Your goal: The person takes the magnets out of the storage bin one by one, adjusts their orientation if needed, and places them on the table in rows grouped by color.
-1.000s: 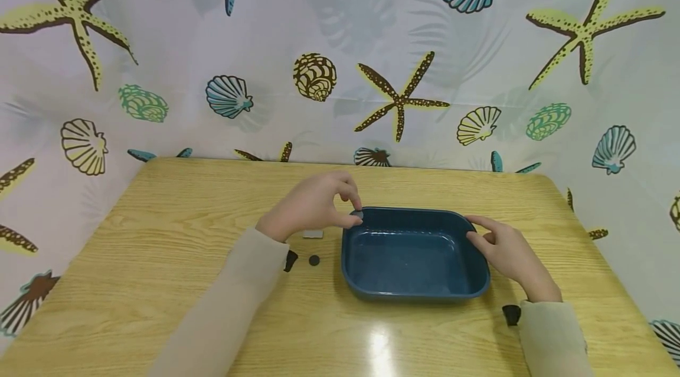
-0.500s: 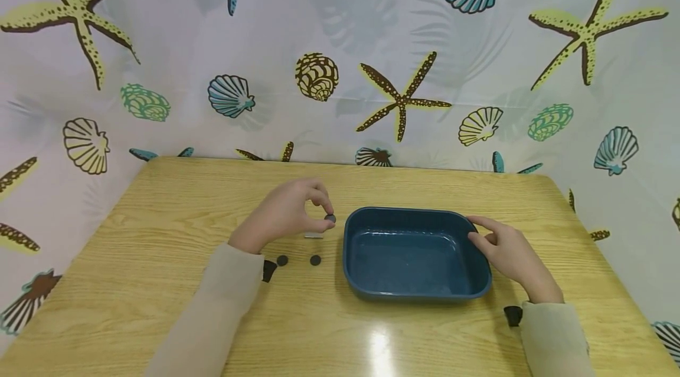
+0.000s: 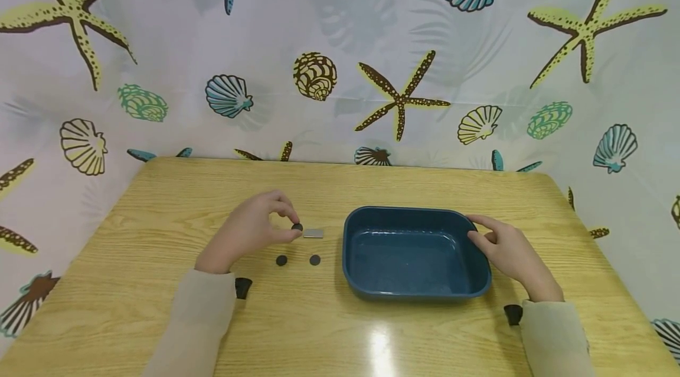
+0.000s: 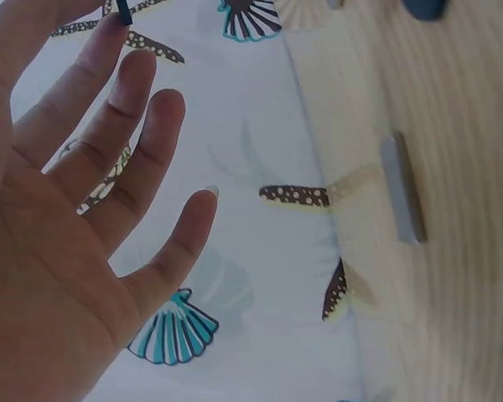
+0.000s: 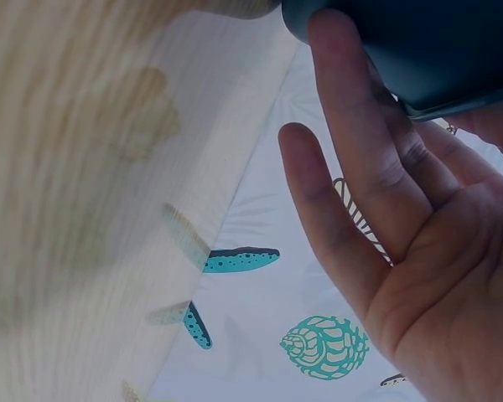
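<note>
My left hand [image 3: 252,226] pinches a small dark round disc [image 3: 297,227] between thumb and index finger, over the table just left of a flat silver-grey bar [image 3: 313,233]. In the left wrist view the disc [image 4: 123,12] shows edge-on at a fingertip, with the other fingers spread. Two similar dark discs, a left one [image 3: 281,260] and a right one [image 3: 315,260], lie in front of the bar. My right hand [image 3: 504,250] grips the right rim of a dark blue rectangular bin [image 3: 414,259], thumb inside; in the right wrist view fingers lie against its outer wall [image 5: 436,59].
The wood-grain table [image 3: 159,235] ends at the back against a white cloth [image 3: 265,129] printed with starfish and shells. Cloth also hangs on both sides. The bin stands on the table right of the bar and discs.
My left hand has moved left and slightly nearer, from the bin's left rim to beside the bar, still pinching the disc. Its sleeve uncovers another disc. The right hand and bin stay put.
</note>
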A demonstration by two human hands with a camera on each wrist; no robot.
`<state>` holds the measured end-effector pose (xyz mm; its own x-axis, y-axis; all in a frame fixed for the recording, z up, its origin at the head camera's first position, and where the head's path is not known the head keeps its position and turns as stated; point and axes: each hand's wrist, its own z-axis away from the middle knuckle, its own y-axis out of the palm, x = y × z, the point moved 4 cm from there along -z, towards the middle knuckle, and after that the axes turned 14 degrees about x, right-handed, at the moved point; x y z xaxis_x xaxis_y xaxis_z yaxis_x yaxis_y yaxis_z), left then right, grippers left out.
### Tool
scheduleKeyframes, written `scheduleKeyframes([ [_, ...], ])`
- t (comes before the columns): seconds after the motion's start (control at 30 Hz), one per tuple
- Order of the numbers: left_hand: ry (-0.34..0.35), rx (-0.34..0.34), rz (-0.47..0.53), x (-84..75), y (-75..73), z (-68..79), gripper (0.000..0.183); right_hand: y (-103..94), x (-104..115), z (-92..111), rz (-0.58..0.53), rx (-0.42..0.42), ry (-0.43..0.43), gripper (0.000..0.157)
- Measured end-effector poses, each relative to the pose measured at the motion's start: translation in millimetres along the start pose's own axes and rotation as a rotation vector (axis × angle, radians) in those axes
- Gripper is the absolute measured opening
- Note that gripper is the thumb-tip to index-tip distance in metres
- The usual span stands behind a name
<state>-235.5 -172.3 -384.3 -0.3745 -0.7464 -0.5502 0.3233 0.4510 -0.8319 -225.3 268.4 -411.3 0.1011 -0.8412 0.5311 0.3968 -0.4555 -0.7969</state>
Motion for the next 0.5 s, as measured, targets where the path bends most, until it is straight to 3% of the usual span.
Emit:
scheduleKeyframes([
  [0.5,-0.108,0.002,0.027,34.5,-1.2,25.3,0.006,0.5,-0.5,0.0,-0.008,0.001,0.001,0.05],
])
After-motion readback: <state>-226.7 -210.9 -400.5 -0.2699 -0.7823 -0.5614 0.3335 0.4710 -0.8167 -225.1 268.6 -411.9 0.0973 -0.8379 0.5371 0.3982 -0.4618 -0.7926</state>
